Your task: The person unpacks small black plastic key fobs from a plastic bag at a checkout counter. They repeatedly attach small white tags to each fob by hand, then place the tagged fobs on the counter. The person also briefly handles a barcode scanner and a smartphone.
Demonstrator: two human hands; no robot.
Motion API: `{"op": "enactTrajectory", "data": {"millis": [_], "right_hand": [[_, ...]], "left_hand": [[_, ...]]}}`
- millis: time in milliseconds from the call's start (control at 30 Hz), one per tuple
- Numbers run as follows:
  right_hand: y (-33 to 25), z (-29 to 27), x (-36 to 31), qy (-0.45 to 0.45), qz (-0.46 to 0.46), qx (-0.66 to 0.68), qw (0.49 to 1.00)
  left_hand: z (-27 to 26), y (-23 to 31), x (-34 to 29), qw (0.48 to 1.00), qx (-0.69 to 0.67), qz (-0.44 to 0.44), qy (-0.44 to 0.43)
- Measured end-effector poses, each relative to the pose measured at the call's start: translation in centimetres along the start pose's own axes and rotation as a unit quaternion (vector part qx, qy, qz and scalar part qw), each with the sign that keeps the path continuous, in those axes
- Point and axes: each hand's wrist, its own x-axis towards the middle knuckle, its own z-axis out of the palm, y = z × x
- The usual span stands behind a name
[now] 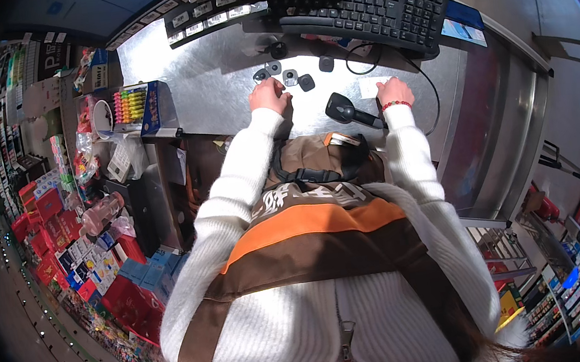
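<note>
On the metal counter (217,103), my left hand (268,99) is curled, its fingertips at a small dark square tag (260,75). Several similar pieces lie just beyond it, among them a grey one (290,76) and two black ones (306,82) (326,64). My right hand (395,90), with a beaded red bracelet at the wrist, rests curled on the counter's right side. Its fingers are close to a pale paper slip (369,87); what lies under them is hidden. Between my hands is a black handheld barcode scanner (346,109), its handle pointing toward my right wrist.
A black keyboard (378,10) stands at the counter's back, beside a rack of labelled compartments (213,11). A black cable (435,89) loops down on the right. Left of the counter are a box of colourful sticks (130,106), a white cup (103,116) and red packages (60,232).
</note>
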Motion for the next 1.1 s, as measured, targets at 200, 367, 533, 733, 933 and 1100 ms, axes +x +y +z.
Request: {"op": "enactTrajectory", "data": {"millis": [200, 367, 533, 733, 933, 1100], "right_hand": [[0.5, -2.2, 0.5, 0.004, -0.007, -0.008, 1.0], [-0.8, -0.7, -3.1, 0.105, -0.127, 0.162, 0.973], [-4.5, -1.1, -9.8, -0.094, -0.128, 0.55, 0.82], [-7.9, -5.3, -15.3, -0.263, -0.187, 0.7, 0.637], [-8.8, -8.1, -16.8, -0.207, -0.198, 0.693, 0.662], [-9.7, -9.0, -18.8, -0.045, -0.303, 0.608, 0.733]], "left_hand": [[1.9, 2.7, 1.0, 0.986, 0.01, 0.151, 0.065], [0.7, 4.6, 1.1, 0.973, -0.07, 0.208, 0.065], [-5.0, 6.1, -2.9, 0.87, -0.066, 0.439, 0.215], [-10.5, 8.4, -8.1, 0.825, -0.068, 0.492, 0.271], [-13.5, 9.2, -9.8, 0.892, -0.348, 0.262, 0.12], [-12.9, 9.8, -10.6, 0.896, -0.387, 0.167, 0.141]]}}
